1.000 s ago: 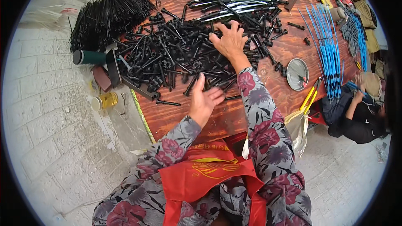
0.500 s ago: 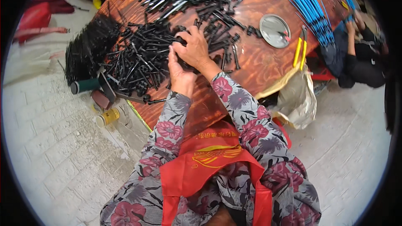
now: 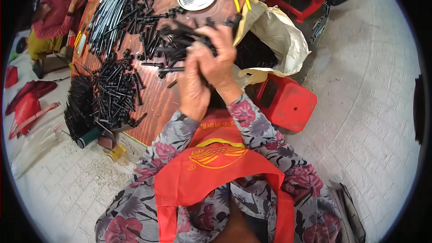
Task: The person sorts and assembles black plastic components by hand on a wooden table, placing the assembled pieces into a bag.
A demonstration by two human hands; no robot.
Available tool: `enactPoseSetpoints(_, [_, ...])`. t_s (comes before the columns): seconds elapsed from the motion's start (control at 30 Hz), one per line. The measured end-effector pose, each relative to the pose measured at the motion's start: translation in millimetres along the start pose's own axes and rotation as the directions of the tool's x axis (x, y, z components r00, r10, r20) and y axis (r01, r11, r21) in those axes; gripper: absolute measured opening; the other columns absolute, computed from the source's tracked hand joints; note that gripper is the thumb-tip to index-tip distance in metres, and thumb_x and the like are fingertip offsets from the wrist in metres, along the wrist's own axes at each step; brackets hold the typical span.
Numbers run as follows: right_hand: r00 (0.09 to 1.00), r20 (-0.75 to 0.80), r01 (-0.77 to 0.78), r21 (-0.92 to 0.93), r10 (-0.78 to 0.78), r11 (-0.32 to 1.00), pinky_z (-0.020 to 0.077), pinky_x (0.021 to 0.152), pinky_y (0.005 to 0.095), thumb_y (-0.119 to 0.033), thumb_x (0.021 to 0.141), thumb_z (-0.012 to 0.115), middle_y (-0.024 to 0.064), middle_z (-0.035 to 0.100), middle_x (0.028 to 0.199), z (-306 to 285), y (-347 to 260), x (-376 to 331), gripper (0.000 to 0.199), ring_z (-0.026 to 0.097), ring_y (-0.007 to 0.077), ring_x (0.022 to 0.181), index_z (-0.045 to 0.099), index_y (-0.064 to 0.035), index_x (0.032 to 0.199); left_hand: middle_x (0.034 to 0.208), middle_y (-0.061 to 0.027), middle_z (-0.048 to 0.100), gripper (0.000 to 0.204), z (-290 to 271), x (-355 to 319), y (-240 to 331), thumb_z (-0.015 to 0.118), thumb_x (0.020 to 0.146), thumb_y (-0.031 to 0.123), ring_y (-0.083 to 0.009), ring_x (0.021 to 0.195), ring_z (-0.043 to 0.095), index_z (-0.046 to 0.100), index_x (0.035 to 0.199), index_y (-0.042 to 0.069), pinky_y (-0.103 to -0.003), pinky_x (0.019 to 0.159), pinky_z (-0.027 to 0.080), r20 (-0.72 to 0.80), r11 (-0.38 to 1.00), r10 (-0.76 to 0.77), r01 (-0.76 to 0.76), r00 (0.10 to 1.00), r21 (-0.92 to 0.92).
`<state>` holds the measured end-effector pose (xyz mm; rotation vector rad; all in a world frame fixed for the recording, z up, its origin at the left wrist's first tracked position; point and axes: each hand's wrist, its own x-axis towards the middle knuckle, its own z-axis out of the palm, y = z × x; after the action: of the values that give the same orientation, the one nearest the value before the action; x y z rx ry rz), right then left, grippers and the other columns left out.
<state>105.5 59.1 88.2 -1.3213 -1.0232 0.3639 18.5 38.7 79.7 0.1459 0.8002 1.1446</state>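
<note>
The two hands come together over the near part of the red-brown bench (image 3: 155, 92), with a bunch of slim black parts (image 3: 182, 41) at their front. The right hand (image 3: 218, 56) has its fingers curled round the bunch; the left hand (image 3: 194, 85) presses in close from the left, thumb up, but its fingers are hidden and I cannot tell whether they grip. The parts lie just ahead of the fingers, their long axes seeming to slant crosswise from far left to near right (motion blur softens the ends). The open cream sack (image 3: 290, 47), with dark pieces inside, is just beside the right hand, clearly the nearer of the two, while the main black pile (image 3: 114, 87) lies well apart, past the left hand, on the bench's left side
</note>
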Motion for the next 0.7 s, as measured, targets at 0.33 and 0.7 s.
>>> enactPoseSetpoints(0.33, [0.569,-0.263,-0.478,0.664,0.779,0.574,0.0493,0.079,0.0316,-0.019,0.084,0.061,0.0069,0.068,0.093,-138,183,-25,0.026,0.063,0.0212,0.082,0.068,-0.0035,0.104,0.099,-0.0062,0.069,0.045,5,95,-195,0.078,0.076,0.025,-0.0173,0.088,0.063,0.064,0.11,0.0,-0.032,0.075,0.051,-0.094,0.759,-0.188,0.206,0.978,0.617])
enactPoseSetpoints(0.7, [0.829,0.141,-0.492,-0.274,0.541,0.826,0.0523,0.062,0.0334,-0.009,0.078,0.065,0.0075,0.056,0.119,-87,161,-24,0.033,0.062,0.0239,0.091,0.064,-0.008,0.112,0.102,-0.0206,0.069,0.044,-58,93,-80,0.072,0.074,0.018,-0.0288,0.092,0.068,0.065,0.112,-0.001,-0.037,0.078,0.052,0.137,0.174,-0.21,-0.1,0.968,0.98])
